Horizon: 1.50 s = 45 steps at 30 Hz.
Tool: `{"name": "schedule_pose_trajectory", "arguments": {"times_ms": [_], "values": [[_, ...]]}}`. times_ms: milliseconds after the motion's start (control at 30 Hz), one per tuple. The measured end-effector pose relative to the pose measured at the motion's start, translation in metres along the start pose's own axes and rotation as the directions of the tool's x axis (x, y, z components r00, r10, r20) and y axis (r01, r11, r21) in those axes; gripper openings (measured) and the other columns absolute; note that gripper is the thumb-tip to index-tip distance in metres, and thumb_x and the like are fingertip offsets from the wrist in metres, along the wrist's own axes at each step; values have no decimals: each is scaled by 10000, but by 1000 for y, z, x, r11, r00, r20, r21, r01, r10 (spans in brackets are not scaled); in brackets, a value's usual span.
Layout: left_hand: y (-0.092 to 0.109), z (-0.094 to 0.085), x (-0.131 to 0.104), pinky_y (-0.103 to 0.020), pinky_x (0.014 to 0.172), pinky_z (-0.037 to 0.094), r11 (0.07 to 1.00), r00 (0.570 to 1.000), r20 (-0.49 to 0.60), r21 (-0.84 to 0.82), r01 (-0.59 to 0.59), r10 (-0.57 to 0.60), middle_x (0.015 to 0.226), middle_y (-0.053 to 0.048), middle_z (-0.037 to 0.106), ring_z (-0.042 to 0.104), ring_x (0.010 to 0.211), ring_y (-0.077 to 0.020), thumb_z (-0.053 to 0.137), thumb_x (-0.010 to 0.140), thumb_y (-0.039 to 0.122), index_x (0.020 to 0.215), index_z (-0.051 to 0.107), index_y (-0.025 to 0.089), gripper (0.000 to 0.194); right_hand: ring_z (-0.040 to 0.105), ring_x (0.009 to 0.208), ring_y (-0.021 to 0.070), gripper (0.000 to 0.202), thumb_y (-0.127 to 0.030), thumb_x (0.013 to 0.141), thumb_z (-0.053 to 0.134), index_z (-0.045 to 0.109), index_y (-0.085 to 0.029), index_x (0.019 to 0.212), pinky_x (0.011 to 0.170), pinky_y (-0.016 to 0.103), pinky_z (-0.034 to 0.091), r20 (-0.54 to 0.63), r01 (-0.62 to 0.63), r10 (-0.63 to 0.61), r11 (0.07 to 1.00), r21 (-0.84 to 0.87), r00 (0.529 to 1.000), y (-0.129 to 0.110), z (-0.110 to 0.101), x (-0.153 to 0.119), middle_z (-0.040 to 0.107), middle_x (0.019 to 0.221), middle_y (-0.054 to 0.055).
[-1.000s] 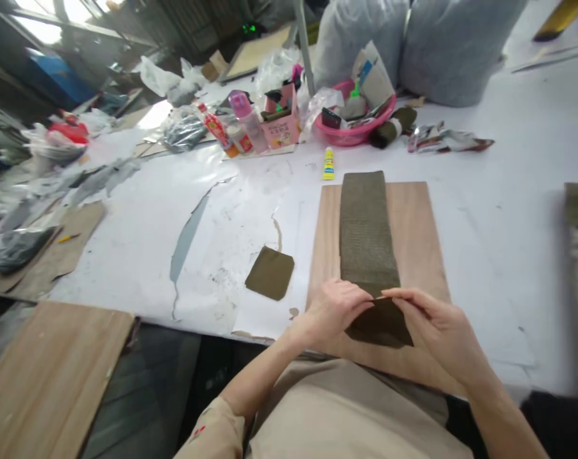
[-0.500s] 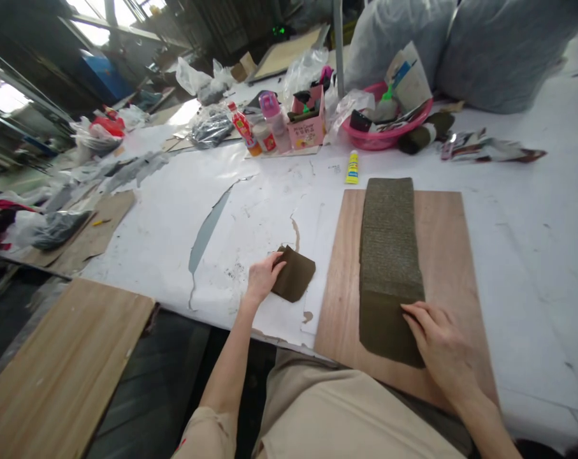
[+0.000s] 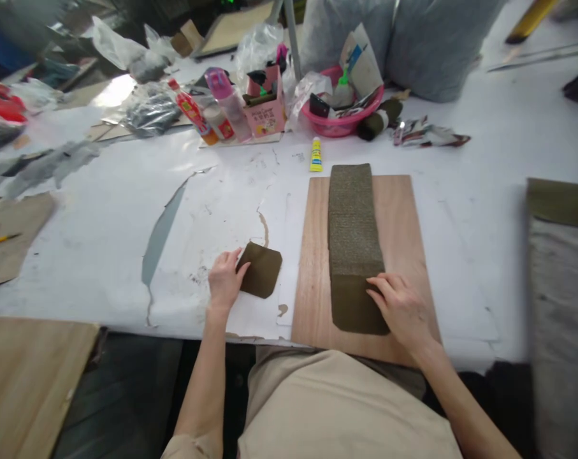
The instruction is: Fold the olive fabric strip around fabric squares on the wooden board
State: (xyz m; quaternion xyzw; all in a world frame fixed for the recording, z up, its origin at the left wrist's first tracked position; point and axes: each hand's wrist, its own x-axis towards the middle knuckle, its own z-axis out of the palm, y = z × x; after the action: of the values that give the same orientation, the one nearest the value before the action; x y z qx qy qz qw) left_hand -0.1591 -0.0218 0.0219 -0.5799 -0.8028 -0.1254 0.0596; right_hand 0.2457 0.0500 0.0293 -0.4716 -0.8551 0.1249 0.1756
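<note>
My left hand (image 3: 224, 280) pinches the left edge of a small olive-brown fabric piece (image 3: 262, 271) with cut corners, thumb on top. The piece is just above or on the white table covering; which one I cannot tell. To its right, a long fabric strip (image 3: 354, 217) runs lengthwise on a wooden board (image 3: 398, 217). Most of the strip is ribbed grey-green, while its near end is smooth and olive-brown. My right hand (image 3: 403, 309) has thumb and fingers closed at the right edge of that smooth end. Its lower fingers are partly hidden.
Beyond the board lies a yellow tube (image 3: 316, 155). A pink basin (image 3: 336, 127) of odds and ends, a pink box (image 3: 268, 115) and bottles stand behind. The table covering has a long tear (image 3: 163, 233). Stacked fabric (image 3: 563, 274) lies at the right edge.
The view has swung right, bringing the stacked fabric into sight. The small fabric piece now shows flatter and squarer in my left hand. My right hand stays at the strip's edge.
</note>
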Motion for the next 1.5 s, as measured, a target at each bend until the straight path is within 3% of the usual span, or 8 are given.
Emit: {"name": "schedule_pose_trajectory", "arguments": {"times_ms": [167, 300, 433, 567, 767, 1067, 1200, 1500], "values": [[22, -5, -2, -422, 891, 451, 997, 988, -129, 5, -82, 82, 1066, -133, 609, 538, 1025, -291, 556, 917, 336, 1123, 665, 176, 283, 556, 1023, 242, 179, -227, 943, 528, 643, -199, 1078, 858, 377, 480, 62, -30, 28, 999, 31, 998, -9, 1, 7, 622, 1081, 95], [84, -7, -9, -355, 854, 477, 927, 966, -74, -272, -259, 248, 988, -82, 624, 565, 958, -223, 530, 946, 287, 1068, 671, 198, 207, 557, 985, 232, 166, -225, 934, 550, 649, -204, 1066, 844, 370, 467, 87, -60, 58, 998, 21, 995, -13, 1, 13, 628, 1031, 88], [151, -3, -18, -335, 820, 489, 801, 878, 36, -430, -417, 477, 949, -58, 640, 579, 918, -192, 489, 966, 229, 985, 674, 215, 187, 561, 933, 232, 154, -232, 942, 531, 657, -207, 1028, 809, 368, 463, 86, -25, 25, 1000, -2, 996, -13, -3, 17, 638, 970, 79], [186, 10, -17, -334, 819, 501, 743, 809, 55, -436, -507, 585, 978, -61, 630, 581, 945, -193, 526, 952, 256, 1056, 660, 218, 173, 576, 848, 223, 227, -314, 977, 459, 660, -218, 932, 735, 365, 468, 46, 43, -41, 998, -37, 998, -5, 2, 19, 633, 909, 62], [189, 30, -13, -344, 793, 481, 765, 808, 57, -368, -529, 586, 959, -53, 616, 570, 936, -209, 581, 924, 363, 1041, 661, 204, 212, 588, 882, 242, 377, -435, 998, 359, 655, -203, 973, 725, 373, 477, -72, 131, -136, 989, -73, 988, 10, 18, 25, 638, 950, 86], [187, 31, -13, -346, 841, 487, 754, 846, 81, -504, -421, 527, 995, -59, 612, 568, 962, -210, 611, 902, 381, 1033, 623, 184, 237, 578, 840, 232, 332, -391, 986, 397, 666, -220, 895, 712, 367, 455, -52, 144, -148, 987, -69, 988, 5, 12, 27, 643, 903, 75], [187, 28, -12, -330, 846, 502, 763, 862, 121, -537, -360, 493, 1036, -69, 575, 557, 965, -203, 649, 877, 363, 1158, 595, 187, 336, 582, 982, 256, 290, -335, 987, 410, 656, -223, 883, 837, 406, 429, -86, 239, -244, 969, -64, 966, 6, 9, 28, 683, 1013, 69], [191, 30, -9, -348, 955, 490, 761, 824, 59, -427, -490, 563, 1223, -73, 487, 517, 1136, -218, 628, 896, 311, 1307, 555, 302, 417, 572, 992, 212, 114, -164, 969, 483, 580, -208, 927, 905, 364, 387, -91, 417, -413, 908, 31, 906, 15, 16, 25, 703, 943, 16]]}}
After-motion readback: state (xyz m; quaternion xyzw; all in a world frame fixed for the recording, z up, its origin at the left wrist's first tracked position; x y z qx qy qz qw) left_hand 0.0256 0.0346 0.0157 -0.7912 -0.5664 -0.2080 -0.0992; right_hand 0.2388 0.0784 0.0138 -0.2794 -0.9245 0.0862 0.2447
